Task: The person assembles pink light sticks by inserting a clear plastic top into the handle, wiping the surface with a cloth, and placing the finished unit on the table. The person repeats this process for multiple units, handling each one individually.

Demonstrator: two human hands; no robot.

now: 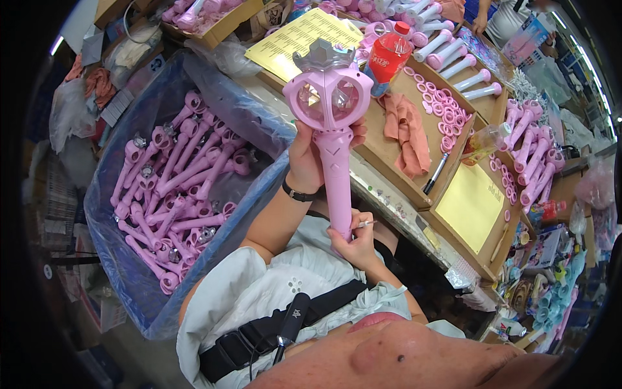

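Note:
A pink toy light wand (335, 172) stands nearly upright before me, with a clear round head in a pink frame and a grey crown (326, 56) on top. My left hand (307, 159), a black band on its wrist, is closed round the neck just under the head. Lower down, my right hand (355, 241) grips the bottom end of the handle. A thin pale stick (367, 223) pokes out from the right fingers; its kind is too small to tell. The fingers behind the wand are partly hidden.
A large bin lined with blue plastic (249, 188) holds many similar pink wands at left. At right, cardboard trays (402, 185) carry pink rings (447, 117), an orange cloth (406, 133), a marker (435, 174) and yellow paper (471, 206). A red-capped bottle (389, 55) stands behind the wand.

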